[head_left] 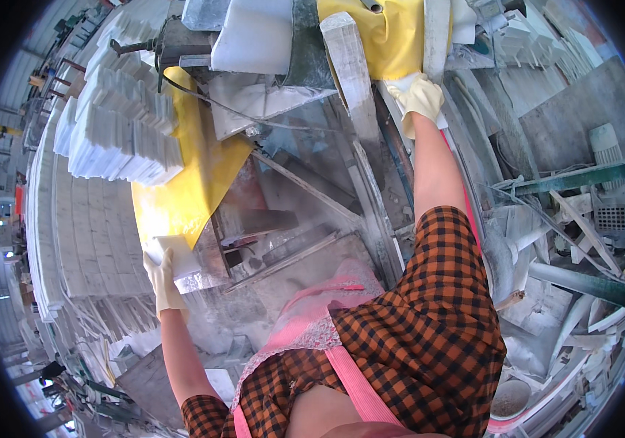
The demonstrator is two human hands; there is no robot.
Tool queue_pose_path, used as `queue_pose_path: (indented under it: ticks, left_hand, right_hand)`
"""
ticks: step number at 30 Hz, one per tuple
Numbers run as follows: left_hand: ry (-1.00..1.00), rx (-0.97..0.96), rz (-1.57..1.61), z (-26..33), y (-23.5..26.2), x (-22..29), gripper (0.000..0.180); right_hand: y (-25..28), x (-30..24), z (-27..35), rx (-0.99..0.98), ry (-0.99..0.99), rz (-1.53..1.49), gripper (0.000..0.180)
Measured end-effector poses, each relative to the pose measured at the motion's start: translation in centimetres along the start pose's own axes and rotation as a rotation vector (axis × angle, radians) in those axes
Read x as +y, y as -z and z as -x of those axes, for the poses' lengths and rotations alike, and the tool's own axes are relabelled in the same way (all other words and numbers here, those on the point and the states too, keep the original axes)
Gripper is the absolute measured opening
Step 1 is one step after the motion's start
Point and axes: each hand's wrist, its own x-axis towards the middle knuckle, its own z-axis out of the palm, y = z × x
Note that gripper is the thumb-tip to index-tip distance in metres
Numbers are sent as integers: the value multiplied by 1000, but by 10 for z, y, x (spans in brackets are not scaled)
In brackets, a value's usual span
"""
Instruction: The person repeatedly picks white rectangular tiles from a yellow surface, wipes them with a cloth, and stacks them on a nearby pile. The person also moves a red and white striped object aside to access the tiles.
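My left hand [160, 277], in a cream rubber glove, grips a small white stone tile [174, 252] at the lower end of a yellow sheet [203, 164]. Its thumb lies over the tile's face; the fingers underneath are hidden. Farther off to the right, my right hand [422, 100], gloved alike, is closed over a white piece [398, 83], apparently another tile, at the near edge of a second yellow sheet [393, 44]. Most of that piece is covered by the hand. Both arms are stretched apart.
Stacked white tiles [126, 135] stand beside the left yellow sheet. A thick whitish post [353, 77] rises between my hands, and a thin cable [276, 125] crosses behind the frame. Dusty beams, green bars [583, 285] and scrap lie to the right.
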Motion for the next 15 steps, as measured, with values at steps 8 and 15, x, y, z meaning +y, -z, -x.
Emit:
queue_pose_path:
  ticks: [8,15]
  left_hand:
    - [-5,-12,1,27,-5,21,89]
    - [-105,-39,-100,30,-3,27,83]
  right_hand:
    - [23,31,32,-110,50,116,93]
    - [54,74,93,-162,72,163,92]
